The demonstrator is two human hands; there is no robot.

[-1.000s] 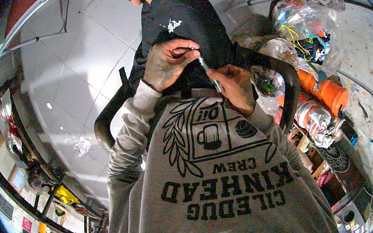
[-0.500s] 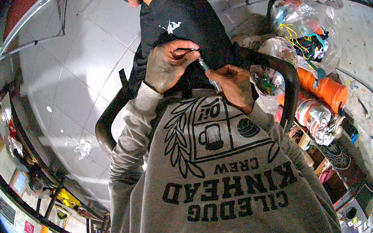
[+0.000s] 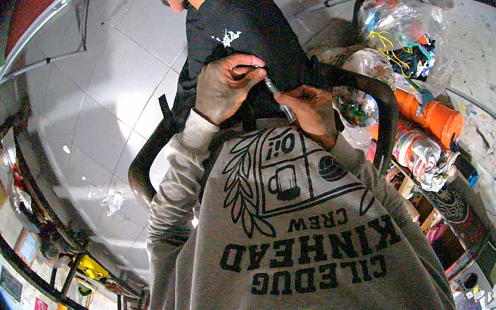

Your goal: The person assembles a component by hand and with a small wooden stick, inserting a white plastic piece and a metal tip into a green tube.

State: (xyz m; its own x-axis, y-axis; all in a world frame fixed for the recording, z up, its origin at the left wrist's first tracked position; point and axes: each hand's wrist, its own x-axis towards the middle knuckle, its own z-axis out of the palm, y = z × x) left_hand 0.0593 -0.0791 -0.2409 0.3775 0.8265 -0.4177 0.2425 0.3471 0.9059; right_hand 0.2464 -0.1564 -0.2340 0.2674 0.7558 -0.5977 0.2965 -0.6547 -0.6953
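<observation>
Over my lap, my right hand (image 3: 310, 108) grips a slim, clear, tube-like thing (image 3: 270, 84) between thumb and fingers. It slants from the right hand's fingertips up toward the left, and its lower end shows below the thumb; its exact kind is too small to tell. My left hand (image 3: 227, 89) is closed in a pinch close to the tube's far end. A tiny dark greenish bit (image 3: 257, 66) shows at the left fingertips, too small to name. Black shorts (image 3: 244, 17) cover my leg beneath the hands.
Curved dark chair arms (image 3: 386, 108) flank me. To the right lie clear plastic bags of scraps (image 3: 434, 66), an orange cylindrical container (image 3: 440, 121) and a crumpled wrapper (image 3: 429, 162). Pale floor tiles (image 3: 121, 65) stretch out on the left, beside a dark-framed shelf (image 3: 33, 259).
Both hands hold nearly the same pose around the tube-like thing. The view has shifted very slightly.
</observation>
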